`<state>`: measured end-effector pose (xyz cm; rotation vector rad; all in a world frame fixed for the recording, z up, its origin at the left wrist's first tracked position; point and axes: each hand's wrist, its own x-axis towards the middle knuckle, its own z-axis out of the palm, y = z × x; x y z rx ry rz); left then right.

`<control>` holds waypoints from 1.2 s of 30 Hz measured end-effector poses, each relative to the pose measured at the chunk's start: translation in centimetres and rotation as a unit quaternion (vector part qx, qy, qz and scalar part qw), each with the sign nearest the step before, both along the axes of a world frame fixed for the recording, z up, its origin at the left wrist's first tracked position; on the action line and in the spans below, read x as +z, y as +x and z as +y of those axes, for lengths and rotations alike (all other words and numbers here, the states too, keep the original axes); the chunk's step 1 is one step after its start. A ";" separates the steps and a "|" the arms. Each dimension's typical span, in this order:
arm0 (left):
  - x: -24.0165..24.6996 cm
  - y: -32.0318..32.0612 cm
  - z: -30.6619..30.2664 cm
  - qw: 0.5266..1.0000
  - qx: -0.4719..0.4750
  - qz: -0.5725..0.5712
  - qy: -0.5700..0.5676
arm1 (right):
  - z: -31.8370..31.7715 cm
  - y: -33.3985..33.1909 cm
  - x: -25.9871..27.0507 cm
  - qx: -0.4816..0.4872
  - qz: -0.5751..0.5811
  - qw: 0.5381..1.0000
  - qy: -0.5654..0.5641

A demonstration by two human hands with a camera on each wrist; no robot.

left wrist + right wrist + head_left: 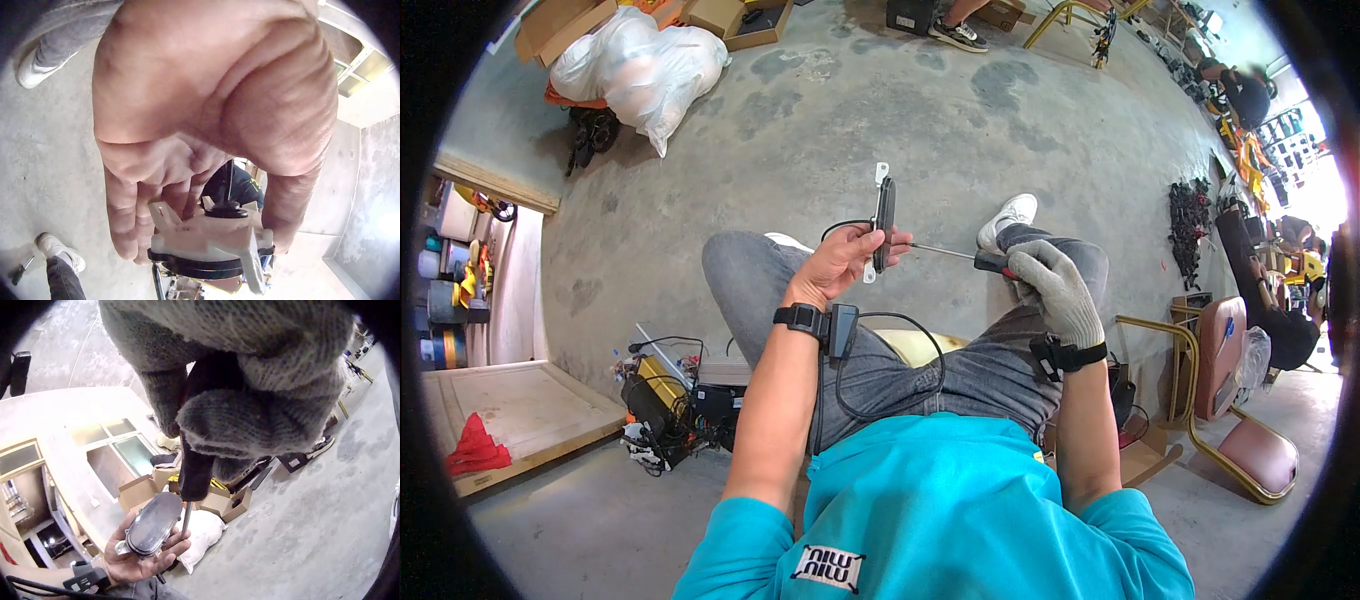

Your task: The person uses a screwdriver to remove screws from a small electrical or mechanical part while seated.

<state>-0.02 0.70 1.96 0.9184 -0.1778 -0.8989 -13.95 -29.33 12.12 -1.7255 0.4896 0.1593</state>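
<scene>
My bare left hand (838, 264) holds up an oval lamp-like part (886, 222) by its edges, between thumb and fingers. Its smooth oval face shows in the right wrist view, while the left wrist view shows the pale back (203, 236) with white mounting tabs and a black cable grommet. My right hand (1057, 287), in a grey knit glove, grips a screwdriver (992, 262) by its black and red handle. The thin shaft points left, its tip end by the left fingertips (182, 535) next to the part's edge.
A white plastic bag (640, 75) and an open cardboard box (758, 24) lie on the floor ahead. Tangled cables and electronics (662, 400) sit left of my legs. At right lies a tipped chair (1222, 350); a wooden board (520, 400) is at left.
</scene>
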 end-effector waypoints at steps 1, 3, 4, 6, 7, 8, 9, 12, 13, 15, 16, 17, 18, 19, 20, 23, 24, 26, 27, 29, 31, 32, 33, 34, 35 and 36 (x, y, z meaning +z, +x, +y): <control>0.0 0.0 0.0 1.000 0.000 0.000 0.000 | 0.0 0.0 0.0 0.000 0.000 1.000 0.000; -0.1 0.0 0.0 1.000 0.000 0.002 0.002 | 0.0 0.0 0.0 0.004 -0.005 1.000 -0.008; -0.2 0.0 0.0 1.000 0.000 0.002 0.003 | 0.0 0.0 0.2 0.004 -0.004 1.000 -0.008; -0.2 0.0 -0.1 1.000 -0.001 0.005 0.011 | 0.3 0.0 0.7 0.007 0.017 1.000 -0.021; -0.2 0.0 -0.1 1.000 -0.002 0.004 0.011 | 0.4 0.0 0.7 0.006 0.016 1.000 -0.021; -0.2 0.0 -0.1 1.000 0.001 0.005 0.024 | 0.5 0.0 0.6 0.010 0.006 0.999 -0.038; -0.1 0.0 -0.1 0.999 0.004 0.005 0.036 | 0.6 0.0 0.6 0.014 -0.004 0.998 -0.055; -0.2 0.0 -0.1 0.999 0.005 0.007 0.037 | 0.9 -0.1 0.4 0.028 -0.040 0.994 -0.100; -0.2 0.0 -0.1 0.999 0.005 0.007 0.037 | 0.9 -0.1 0.4 0.028 -0.040 0.994 -0.100; -0.3 0.0 -0.1 0.999 0.009 0.014 0.046 | 1.0 -0.1 0.4 0.036 -0.038 0.990 -0.129; -0.4 0.0 -0.1 0.999 0.009 0.014 0.047 | 1.1 -0.1 0.6 0.035 -0.038 0.990 -0.128; -0.4 0.0 -0.1 0.999 0.011 0.015 0.047 | 1.3 -0.1 1.0 0.038 -0.039 0.989 -0.136; -0.5 0.0 -0.1 0.999 0.012 0.016 0.048 | 1.4 -0.2 1.3 0.040 -0.040 0.988 -0.144; -0.5 0.0 -0.2 0.999 0.011 0.016 0.048 | 1.5 -0.2 1.5 0.039 -0.040 0.988 -0.144; -0.6 0.0 -0.2 0.999 0.012 0.016 0.048 | 1.6 -0.2 1.8 0.047 -0.053 0.984 -0.165; -0.6 0.0 -0.2 0.999 0.014 0.020 0.049 | 1.8 -0.2 1.9 0.058 -0.075 0.978 -0.186; -0.6 0.0 -0.2 0.998 0.016 0.024 0.049 | 1.8 -0.2 1.9 0.063 -0.084 0.977 -0.185; -0.5 0.0 -0.2 0.998 0.018 0.026 0.048 | 1.9 -0.2 2.1 0.068 -0.081 0.976 -0.192; -0.5 0.0 -0.2 0.998 0.020 0.028 0.047 | 1.9 -0.2 2.2 0.073 -0.079 0.974 -0.199; -0.5 0.0 -0.2 0.998 0.019 0.027 0.045 | 1.8 -0.2 1.8 0.083 -0.098 0.970 -0.204; -0.5 0.0 -0.1 0.999 0.018 0.025 0.044 | 1.8 -0.1 1.6 0.092 -0.118 0.966 -0.209; -0.5 0.0 -0.1 0.999 0.016 0.023 0.042 | 1.8 -0.1 1.6 0.094 -0.130 0.962 -0.222; -0.5 0.0 -0.2 0.999 0.015 0.022 0.040 | 1.9 -0.1 1.6 0.096 -0.142 0.957 -0.235; -0.4 0.1 -0.2 0.999 0.014 0.021 0.040 | 2.0 -0.1 1.6 0.095 -0.143 0.957 -0.235; -0.4 0.0 -0.2 0.999 0.012 0.018 0.043 | 2.0 0.0 1.6 0.087 -0.134 0.960 -0.229; -0.4 0.0 -0.2 0.999 0.010 0.015 0.047 | 2.2 0.0 1.7 0.079 -0.126 0.963 -0.223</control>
